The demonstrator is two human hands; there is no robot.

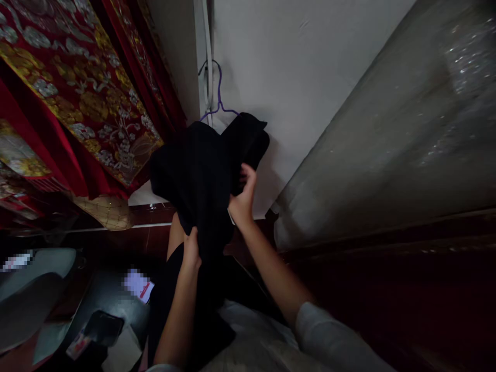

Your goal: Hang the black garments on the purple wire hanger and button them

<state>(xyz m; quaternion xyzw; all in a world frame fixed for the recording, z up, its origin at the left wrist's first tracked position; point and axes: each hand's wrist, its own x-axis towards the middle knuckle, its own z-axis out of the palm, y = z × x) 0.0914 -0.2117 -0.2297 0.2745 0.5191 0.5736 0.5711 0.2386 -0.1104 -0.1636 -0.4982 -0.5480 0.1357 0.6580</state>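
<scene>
A black garment (207,170) hangs from a thin purple clothes hanger (219,103), whose hook is over a pale cord or pipe by the wall. Its exact kind cannot be told in the dim light. My left hand (191,250) is closed on the garment's lower left edge, the thumb showing in front of the dark cloth. At the garment's right side is my right hand (243,204), with its fingers apart and slightly bent against the fabric. Some of its fingertips are hard to make out.
Red cloth with gold and silver embroidery (89,98) hangs at left. Below it, a black surface holds a dark phone-like object (104,328) and papers (122,351). A large plastic-wrapped panel (380,139) leans at right against a white wall (302,67).
</scene>
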